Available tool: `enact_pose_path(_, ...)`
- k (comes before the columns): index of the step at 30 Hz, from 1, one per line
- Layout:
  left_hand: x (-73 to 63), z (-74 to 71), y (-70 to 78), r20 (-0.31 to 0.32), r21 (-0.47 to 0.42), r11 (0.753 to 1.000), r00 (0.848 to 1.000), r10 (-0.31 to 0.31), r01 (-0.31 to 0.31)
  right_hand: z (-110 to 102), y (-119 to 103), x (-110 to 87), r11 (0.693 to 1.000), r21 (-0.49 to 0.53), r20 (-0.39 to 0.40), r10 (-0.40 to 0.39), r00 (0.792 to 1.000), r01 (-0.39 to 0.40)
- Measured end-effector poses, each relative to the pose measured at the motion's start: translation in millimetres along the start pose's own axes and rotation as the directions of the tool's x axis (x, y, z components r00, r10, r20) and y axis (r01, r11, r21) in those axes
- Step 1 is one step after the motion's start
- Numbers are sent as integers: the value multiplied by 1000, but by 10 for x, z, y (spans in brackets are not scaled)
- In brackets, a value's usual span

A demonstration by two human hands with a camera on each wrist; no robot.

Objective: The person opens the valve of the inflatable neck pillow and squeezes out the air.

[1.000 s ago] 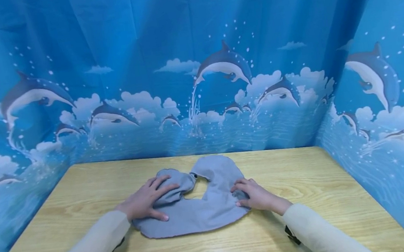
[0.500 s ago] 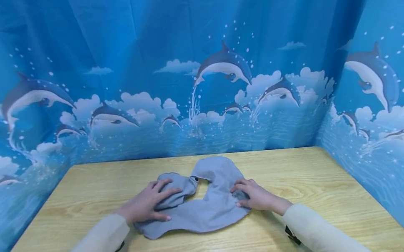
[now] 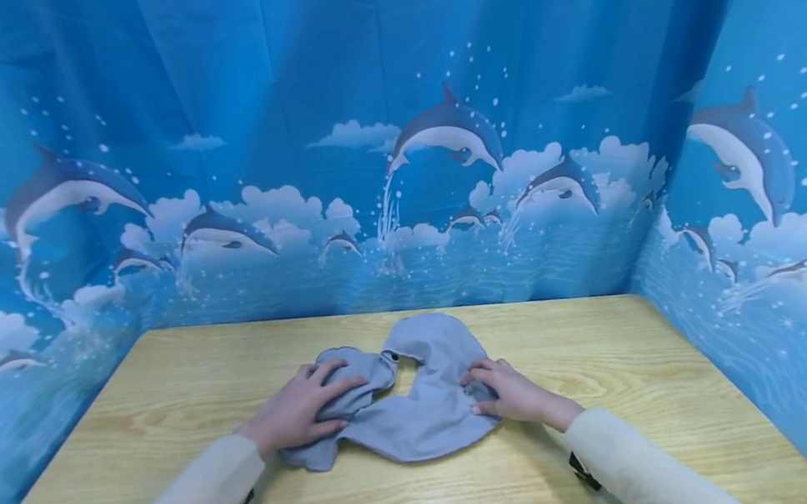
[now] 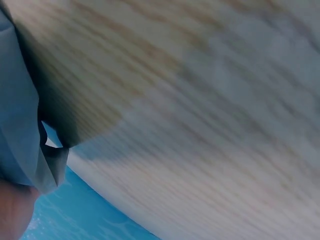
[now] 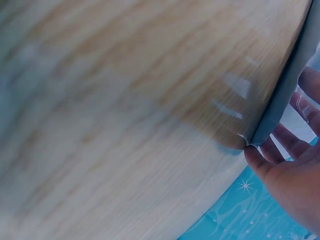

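A flat grey U-shaped neck pillow [image 3: 424, 418] lies on the table, its two ends meeting near a small dark snap. My left hand [image 3: 305, 405] lies over the left end and gathers cloth between thumb and fingers, so the lower edge buckles. At the right side my right hand [image 3: 509, 390] pinches the outer edge. In the right wrist view, thumb and fingertips of the right hand [image 5: 287, 170] meet at the edge of the grey cloth [image 5: 280, 100]. The left wrist view has a hanging fold of the cloth [image 4: 17, 115] above part of the left hand [image 4: 15, 212].
The wood-grain table [image 3: 624, 443] extends around the pillow on all sides. Behind it and to the sides hangs a blue curtain [image 3: 320, 60] printed with dolphins, close to the table's far edge.
The left thumb has moved up and to the right, toward the fingers. The pillow's lower left edge has drawn inward and buckled into a fold. The right hand has stayed in place.
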State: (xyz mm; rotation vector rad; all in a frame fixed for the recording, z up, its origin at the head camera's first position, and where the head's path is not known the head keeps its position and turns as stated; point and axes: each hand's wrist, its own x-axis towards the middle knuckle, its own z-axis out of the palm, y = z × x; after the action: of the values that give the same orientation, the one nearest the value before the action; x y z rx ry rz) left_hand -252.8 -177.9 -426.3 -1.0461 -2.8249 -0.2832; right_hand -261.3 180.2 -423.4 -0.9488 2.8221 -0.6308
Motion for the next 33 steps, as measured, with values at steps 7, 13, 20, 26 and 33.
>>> enact_pose_path(7,8,10,27,22,-67,996,998,-58,60,0,9,1,1000,5,1,0,1000,0)
enact_pose_path(13,28,-43,76,127,-135,979,982,-137,154,-1,14,4,1000,3,2,-1,1000,1)
enact_pose_path(20,6,-92,103,204,-183,973,974,-101,139,0,12,8,1000,-6,3,0,1000,0)
enact_pose_path(26,-6,-12,86,133,-121,989,988,-73,89,3,6,4,1000,-3,-2,-1,1000,1)
enact_pose_path(33,12,41,60,64,-53,995,995,-78,81,13,9,9,1000,-7,-7,2,1000,-2)
